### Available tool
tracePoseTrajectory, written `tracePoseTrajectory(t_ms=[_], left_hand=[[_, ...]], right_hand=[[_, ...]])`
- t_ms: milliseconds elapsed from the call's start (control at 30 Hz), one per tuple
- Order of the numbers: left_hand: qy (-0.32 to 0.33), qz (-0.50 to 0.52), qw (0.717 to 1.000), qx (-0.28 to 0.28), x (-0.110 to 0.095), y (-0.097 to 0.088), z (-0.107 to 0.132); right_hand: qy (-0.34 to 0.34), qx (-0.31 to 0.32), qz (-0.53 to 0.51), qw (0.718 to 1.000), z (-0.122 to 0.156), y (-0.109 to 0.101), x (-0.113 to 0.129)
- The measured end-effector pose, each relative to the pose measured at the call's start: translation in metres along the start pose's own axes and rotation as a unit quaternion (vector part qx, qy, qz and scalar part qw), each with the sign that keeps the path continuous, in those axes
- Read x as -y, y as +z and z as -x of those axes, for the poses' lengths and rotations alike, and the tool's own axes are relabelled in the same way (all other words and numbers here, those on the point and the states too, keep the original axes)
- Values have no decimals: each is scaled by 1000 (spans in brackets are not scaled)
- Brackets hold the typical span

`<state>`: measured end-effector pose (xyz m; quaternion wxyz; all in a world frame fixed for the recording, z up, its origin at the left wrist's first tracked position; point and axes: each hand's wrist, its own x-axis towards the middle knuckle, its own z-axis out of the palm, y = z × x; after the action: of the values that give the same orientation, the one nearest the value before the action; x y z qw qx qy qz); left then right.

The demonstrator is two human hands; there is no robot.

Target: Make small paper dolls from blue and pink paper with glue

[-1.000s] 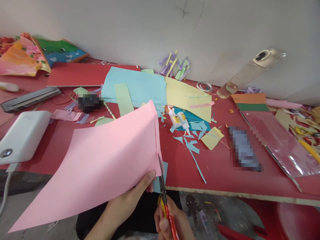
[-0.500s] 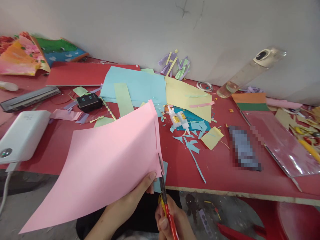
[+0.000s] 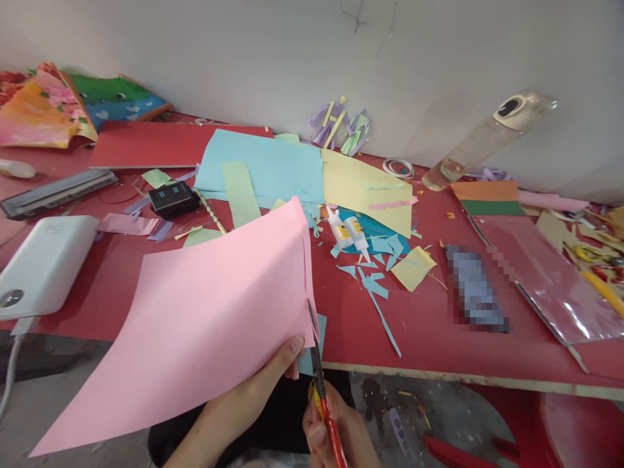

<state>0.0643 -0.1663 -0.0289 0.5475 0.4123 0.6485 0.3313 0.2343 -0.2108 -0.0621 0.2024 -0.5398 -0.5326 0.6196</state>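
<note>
A large pink sheet of paper (image 3: 209, 318) is pinched at its lower right corner by my left hand (image 3: 273, 370), thumb on top and fingers mostly underneath. The sheet bends and droops to the left, past the table's front edge. My right hand (image 3: 336, 422) is wrapped round the red and yellow handles of a pair of scissors (image 3: 318, 370). The dark blades lie along the sheet's right edge, where a narrow strip is partly cut from it. A piece of blue paper (image 3: 307, 361) shows behind my left fingertips.
On the red table (image 3: 341, 331) lie blue (image 3: 263, 156) and yellow sheets (image 3: 363, 188), two glue bottles (image 3: 348, 231), paper scraps, a white power bank (image 3: 49, 263) and a black box (image 3: 174, 199). A water bottle (image 3: 487, 140) leans on the wall. A clear plastic folder (image 3: 550, 279) lies right.
Almost nothing differs. The pink sheet's lower left corner has shifted slightly left, while both hands and the scissors stay in place.
</note>
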Motion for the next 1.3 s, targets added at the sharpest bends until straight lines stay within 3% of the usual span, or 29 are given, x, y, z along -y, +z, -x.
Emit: tracePoseTrajectory(t_ms=[233, 733, 1033, 1300], left_hand=[[-38, -4, 998, 48, 4, -1, 0], [-54, 5, 997, 50, 0, -1, -1], [-76, 4, 995, 65, -1, 0, 2], [-70, -10, 996, 57, -1, 0, 3]], right_hand=[[23, 28, -55, 998, 0, 7, 8], [23, 36, -64, 997, -1, 2, 3], [8, 38, -57, 998, -2, 3, 16], [37, 34, -72, 996, 0, 1, 9]])
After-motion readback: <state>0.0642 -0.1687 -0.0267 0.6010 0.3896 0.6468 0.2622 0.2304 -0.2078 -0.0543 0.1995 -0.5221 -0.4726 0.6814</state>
